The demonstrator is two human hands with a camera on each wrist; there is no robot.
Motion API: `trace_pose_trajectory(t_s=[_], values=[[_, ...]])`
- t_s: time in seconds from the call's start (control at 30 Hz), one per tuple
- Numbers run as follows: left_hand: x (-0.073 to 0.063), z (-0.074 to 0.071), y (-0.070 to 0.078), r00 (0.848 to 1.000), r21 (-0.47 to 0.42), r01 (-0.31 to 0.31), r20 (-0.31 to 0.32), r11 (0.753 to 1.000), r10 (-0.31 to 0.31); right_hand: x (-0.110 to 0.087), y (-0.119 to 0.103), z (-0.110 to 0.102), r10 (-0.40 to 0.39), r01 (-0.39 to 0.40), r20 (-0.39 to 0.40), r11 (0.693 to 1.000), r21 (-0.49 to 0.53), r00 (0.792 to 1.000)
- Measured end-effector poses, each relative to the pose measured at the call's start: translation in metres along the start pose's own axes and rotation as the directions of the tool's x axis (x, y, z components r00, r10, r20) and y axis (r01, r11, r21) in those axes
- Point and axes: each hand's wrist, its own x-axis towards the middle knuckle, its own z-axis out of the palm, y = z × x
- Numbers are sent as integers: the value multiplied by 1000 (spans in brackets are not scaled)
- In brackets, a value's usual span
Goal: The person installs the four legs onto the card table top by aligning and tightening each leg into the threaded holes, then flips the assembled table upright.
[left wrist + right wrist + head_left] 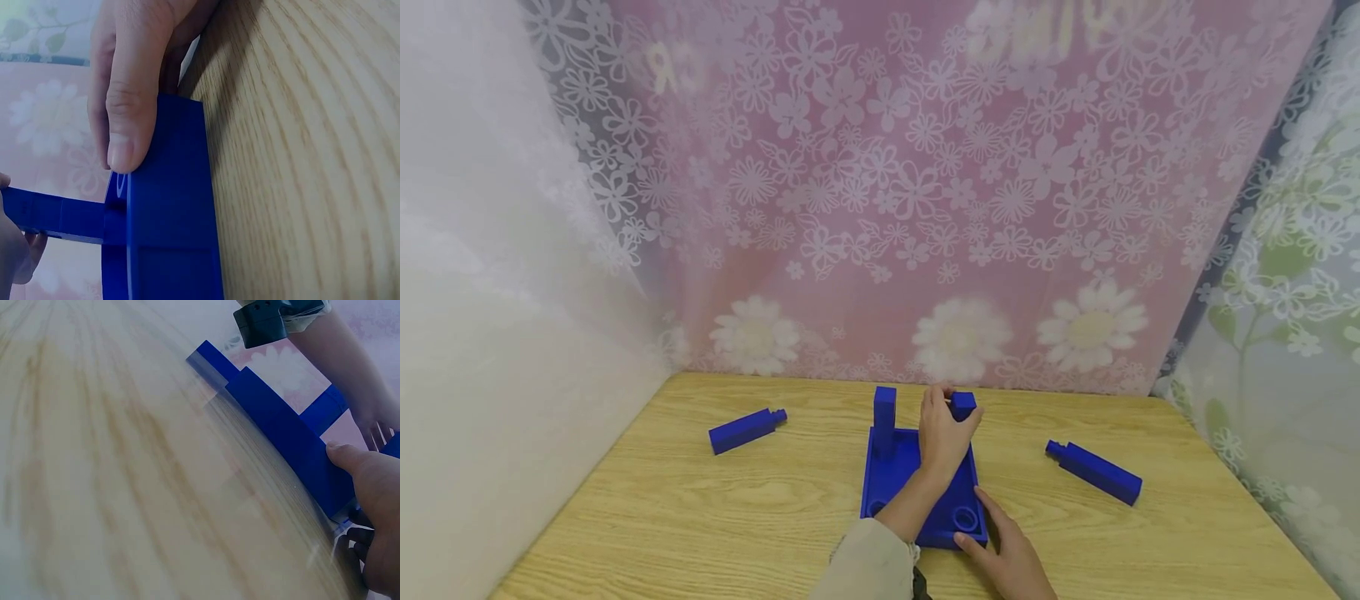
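A shallow blue tray (898, 479) with raised edges lies on the table. One square blue post (885, 417) stands upright at its back left corner. My left hand (943, 437) reaches across the tray and grips another blue post (962, 402) at the back right corner, covering much of it. In the left wrist view this post (72, 217) meets the tray. My right hand (1011, 558) holds the tray's front right corner, thumb on the front edge and fingers along the right side. A round ring (965, 519) shows inside that corner; a second ring (877, 507) is partly hidden by the left forearm.
Two loose blue posts with narrower necked ends lie on the wooden table (760, 500): one post (745, 431) left of the tray, the other post (1097, 475) to its right. A pink flowered curtain (880, 208) hangs behind the table, with pale sheets at both sides.
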Motion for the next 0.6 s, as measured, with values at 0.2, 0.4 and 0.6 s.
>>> trace_pose_trajectory(t_s=[0.2,0.4,0.6], values=[[4,-1,-7,997,-76,-58,44,995,61,-1,-4,-3,14,-14,-1,1000,-15,1000],[5,-6,-9,993,-84,-35,111,996,44,-1,-3,-2,18,-18,4,1000,-8,1000],[9,-8,-7,984,-77,5,179,997,9,-1,-2,-1,19,-19,6,1000,-7,1000]])
